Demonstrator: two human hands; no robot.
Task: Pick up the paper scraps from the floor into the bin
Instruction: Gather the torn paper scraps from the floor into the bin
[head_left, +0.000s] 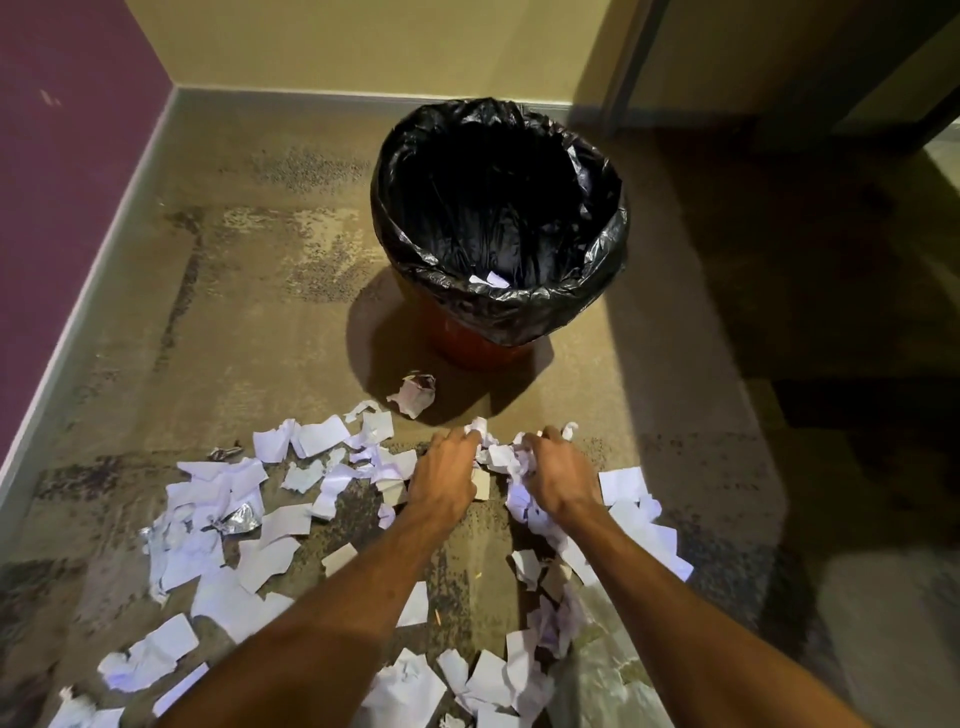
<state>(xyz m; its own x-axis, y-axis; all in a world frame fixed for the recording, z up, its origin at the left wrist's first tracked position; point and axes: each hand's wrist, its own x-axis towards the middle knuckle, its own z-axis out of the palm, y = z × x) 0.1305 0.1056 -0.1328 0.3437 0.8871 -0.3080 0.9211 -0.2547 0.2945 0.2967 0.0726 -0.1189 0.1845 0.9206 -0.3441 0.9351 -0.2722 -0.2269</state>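
A worn, mottled brown carpet floor runs to a corner where a purple wall on the left meets a pale yellow wall at the far side, with a grey skirting board along the base. White torn paper scraps lie strewn over the near floor, mostly left of centre. The left hand and right hand both curl their fingers round a crumpled bunch of these scraps between them. Just beyond stands the orange-red round bin, lined with a black plastic bag, a few scraps inside it.
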